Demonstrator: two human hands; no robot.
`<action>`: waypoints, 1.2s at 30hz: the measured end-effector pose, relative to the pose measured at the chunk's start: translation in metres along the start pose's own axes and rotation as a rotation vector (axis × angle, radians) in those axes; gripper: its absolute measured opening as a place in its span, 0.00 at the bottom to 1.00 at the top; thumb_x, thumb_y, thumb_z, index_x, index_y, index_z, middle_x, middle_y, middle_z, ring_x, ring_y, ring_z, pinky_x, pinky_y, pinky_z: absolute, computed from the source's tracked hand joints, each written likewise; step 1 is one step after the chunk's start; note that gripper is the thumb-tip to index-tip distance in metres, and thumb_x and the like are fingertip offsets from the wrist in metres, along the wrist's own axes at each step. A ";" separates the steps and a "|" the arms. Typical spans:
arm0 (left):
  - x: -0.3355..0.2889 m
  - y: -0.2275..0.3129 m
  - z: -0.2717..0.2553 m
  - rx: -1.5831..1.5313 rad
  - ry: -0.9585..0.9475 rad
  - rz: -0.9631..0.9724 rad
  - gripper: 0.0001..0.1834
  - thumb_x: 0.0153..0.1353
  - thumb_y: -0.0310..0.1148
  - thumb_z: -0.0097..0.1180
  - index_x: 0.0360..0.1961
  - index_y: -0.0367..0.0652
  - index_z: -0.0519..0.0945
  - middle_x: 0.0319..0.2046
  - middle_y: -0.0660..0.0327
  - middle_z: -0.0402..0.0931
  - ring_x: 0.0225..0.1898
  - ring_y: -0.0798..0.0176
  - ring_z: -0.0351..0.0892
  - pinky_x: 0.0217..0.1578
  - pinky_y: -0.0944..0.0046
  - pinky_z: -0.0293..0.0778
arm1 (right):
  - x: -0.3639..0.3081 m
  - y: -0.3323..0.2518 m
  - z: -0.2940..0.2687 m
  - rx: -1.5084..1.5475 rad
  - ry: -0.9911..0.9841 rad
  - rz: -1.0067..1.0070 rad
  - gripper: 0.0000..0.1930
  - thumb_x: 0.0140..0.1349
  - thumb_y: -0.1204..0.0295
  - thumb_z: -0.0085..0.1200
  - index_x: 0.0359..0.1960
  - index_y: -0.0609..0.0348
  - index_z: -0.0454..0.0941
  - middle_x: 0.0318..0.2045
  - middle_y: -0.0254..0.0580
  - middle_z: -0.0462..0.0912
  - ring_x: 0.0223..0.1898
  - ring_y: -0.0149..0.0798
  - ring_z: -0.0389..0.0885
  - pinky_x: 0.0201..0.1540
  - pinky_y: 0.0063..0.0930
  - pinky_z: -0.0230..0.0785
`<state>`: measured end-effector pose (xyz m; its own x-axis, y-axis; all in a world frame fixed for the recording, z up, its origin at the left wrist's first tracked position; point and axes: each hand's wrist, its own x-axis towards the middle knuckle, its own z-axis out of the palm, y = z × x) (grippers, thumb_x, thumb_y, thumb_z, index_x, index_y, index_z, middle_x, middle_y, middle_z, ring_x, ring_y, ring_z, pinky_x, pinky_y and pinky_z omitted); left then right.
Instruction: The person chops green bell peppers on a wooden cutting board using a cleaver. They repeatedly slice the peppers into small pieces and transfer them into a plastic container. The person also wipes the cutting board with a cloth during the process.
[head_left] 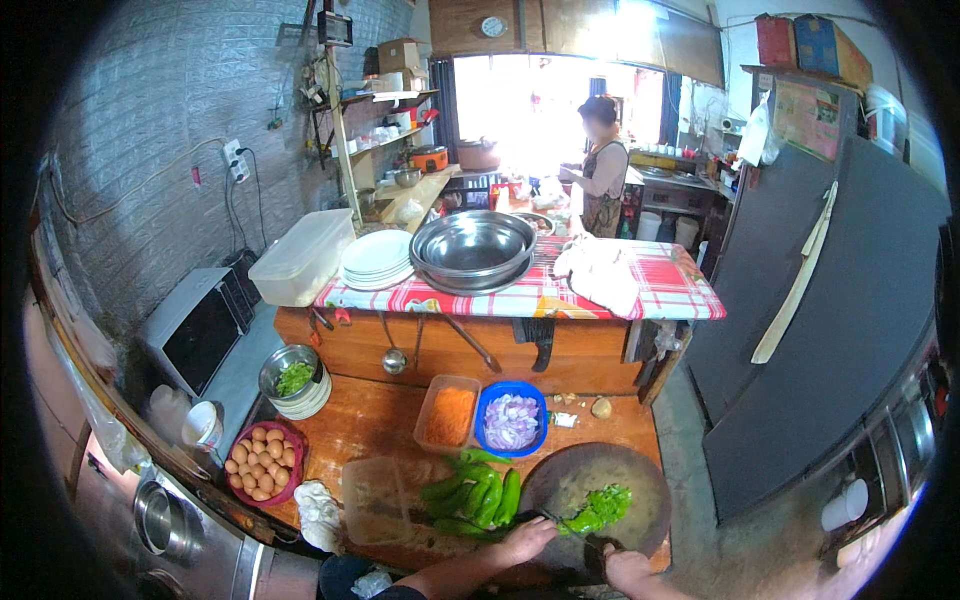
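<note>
My right hand (628, 568) is closed around the handle of a kitchen knife at the near edge of the round chopping board (645, 475). The dark, thin knife blade (580, 535) points left across the board. By the blade, my left hand (528, 541) has its fingers drawn together; what lies under the fingertips is hidden. A heap of chopped green pepper (605, 508) rests on the board just beyond the blade. Several whole long green peppers (485, 497) lie on the wooden table left of the board, close to my left hand.
Behind the peppers stand a tub of orange shreds (451, 413) and a blue basket of sliced onion (545, 420). A clear plastic box (375, 500), a white cloth (319, 517) and a basket of eggs (264, 462) sit left. Steel bowls (472, 245) top the raised counter; another person (605, 168) stands beyond.
</note>
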<state>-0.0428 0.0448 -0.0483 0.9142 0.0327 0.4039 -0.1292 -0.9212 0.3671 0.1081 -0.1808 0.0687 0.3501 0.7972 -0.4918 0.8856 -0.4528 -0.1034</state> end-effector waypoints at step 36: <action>-0.005 0.017 -0.011 0.003 0.175 -0.120 0.08 0.57 0.21 0.57 0.37 0.36 0.83 0.38 0.52 0.79 0.41 0.48 0.79 0.44 0.54 0.79 | -0.007 -0.023 -0.011 0.098 0.090 -0.014 0.09 0.63 0.74 0.47 0.43 0.64 0.72 0.29 0.57 0.85 0.33 0.56 0.87 0.35 0.50 0.79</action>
<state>-0.0537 0.0331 -0.0343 0.8425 0.2087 0.4967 -0.0221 -0.9077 0.4189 0.0884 -0.1716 0.0841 0.3680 0.8343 -0.4105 0.8581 -0.4747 -0.1956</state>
